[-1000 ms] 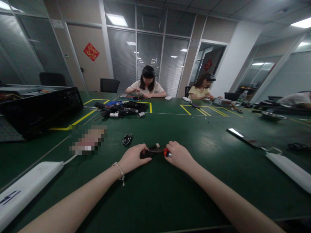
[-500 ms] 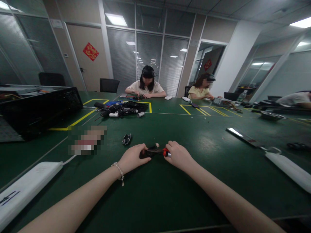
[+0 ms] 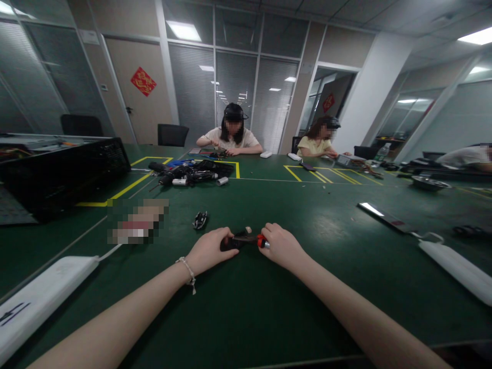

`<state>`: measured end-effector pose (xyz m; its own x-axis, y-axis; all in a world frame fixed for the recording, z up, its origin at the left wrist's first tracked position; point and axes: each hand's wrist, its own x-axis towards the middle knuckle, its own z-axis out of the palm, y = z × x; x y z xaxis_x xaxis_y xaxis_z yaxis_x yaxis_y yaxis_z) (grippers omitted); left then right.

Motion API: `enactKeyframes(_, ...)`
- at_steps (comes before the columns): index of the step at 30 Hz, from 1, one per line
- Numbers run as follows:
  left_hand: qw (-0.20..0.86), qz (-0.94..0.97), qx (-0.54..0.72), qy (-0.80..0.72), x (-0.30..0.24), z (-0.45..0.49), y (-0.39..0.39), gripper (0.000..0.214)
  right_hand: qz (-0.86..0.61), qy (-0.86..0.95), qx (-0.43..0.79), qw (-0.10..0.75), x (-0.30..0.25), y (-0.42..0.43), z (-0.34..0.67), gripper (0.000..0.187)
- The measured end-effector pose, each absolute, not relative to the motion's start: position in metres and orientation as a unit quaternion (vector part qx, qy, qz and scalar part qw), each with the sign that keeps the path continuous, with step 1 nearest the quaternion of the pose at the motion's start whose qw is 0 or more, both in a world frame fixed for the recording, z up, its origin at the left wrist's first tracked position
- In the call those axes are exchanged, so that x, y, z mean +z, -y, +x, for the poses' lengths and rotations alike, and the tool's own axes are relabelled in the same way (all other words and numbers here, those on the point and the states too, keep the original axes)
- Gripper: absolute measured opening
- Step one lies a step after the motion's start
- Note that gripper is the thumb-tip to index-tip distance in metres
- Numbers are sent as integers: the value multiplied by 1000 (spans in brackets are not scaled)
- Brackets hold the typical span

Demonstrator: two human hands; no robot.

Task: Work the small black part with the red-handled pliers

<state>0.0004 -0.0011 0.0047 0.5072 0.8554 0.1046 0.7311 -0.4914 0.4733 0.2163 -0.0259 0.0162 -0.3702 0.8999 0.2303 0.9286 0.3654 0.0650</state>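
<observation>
1. Black part point(image 3: 229, 243): lies on the green table point(image 3: 246, 318) close in front, between both hands.
2. Left hand point(image 3: 209, 251): covers the left end of the part, fingers curled over it and pressing it down; wears a thin bracelet point(image 3: 189, 271) at the wrist.
3. Right hand point(image 3: 282, 246): clenched around a screwdriver point(image 3: 258, 240) with a red collar; points the thin shaft leftward into the part.
4. Looks like the middle of the work: tool tip set against the part, which is in one piece as far as visible; cannot tell whether any screw is out already.
5. Compared with half a second and one second before: almost no change, same grips, same place, only a very small shift.
6. Just behind the hands: small pale bit point(image 3: 248, 230) and small black piece point(image 3: 200, 220), both apart from the fingers.
7. To the sides: white power strip point(image 3: 46, 294) at left, second white power strip point(image 3: 455, 266) at right.
8. Farther: black computer case point(image 3: 65, 174), heap of tools point(image 3: 188, 175), then co-worker in white point(image 3: 230, 138) and co-worker in yellow point(image 3: 317, 146), seated at the far edge.
</observation>
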Motion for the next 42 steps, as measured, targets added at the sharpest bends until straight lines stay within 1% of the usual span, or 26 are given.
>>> enactKeyframes(10,176,850,169,-466,4,1,2,30,-551,824,-101,80,15,24,217,21)
enactKeyframes(27,195,847,167,-466,4,0,1,29,-555,823,-97,76,15,25,218,23)
enactKeyframes(42,180,852,168,-463,3,1,0,29,-553,822,-104,83,14,25,217,23)
